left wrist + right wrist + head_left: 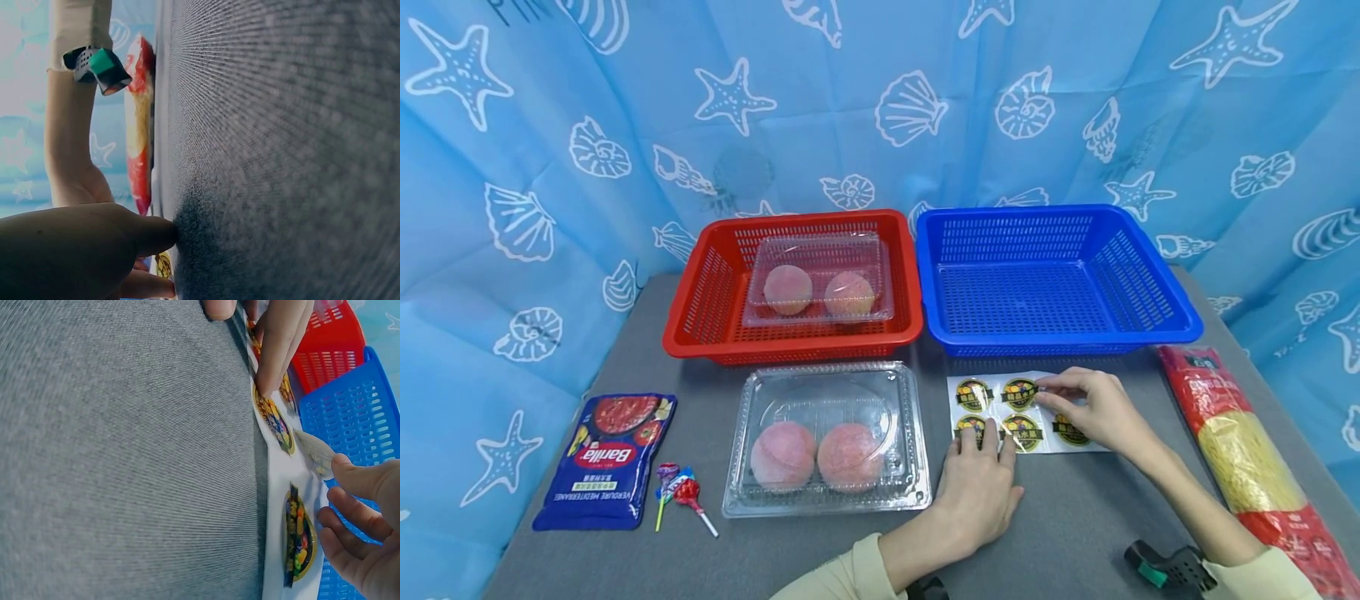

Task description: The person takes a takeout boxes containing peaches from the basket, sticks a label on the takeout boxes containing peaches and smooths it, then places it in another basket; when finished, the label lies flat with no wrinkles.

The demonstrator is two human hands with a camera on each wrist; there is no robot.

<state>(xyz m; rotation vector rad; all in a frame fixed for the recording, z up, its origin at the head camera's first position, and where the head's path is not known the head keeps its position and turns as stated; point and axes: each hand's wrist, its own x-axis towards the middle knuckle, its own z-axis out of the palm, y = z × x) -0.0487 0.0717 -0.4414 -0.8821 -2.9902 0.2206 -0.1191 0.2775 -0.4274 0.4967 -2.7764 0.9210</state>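
ok so your right hand (1093, 408) has its grip pinched on a lifted sticker (314, 454), right of center in the head view. your left hand (977, 487), fingers outstretched, rests on the sheet (284, 469), just below the blue basket (1060, 341).

Bright head pic, L wrist overexp. top L

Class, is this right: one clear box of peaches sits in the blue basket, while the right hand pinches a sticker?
Only the colour is wrong: in the head view, that clear box of peaches sits in the red basket. The right hand does pinch a sticker.
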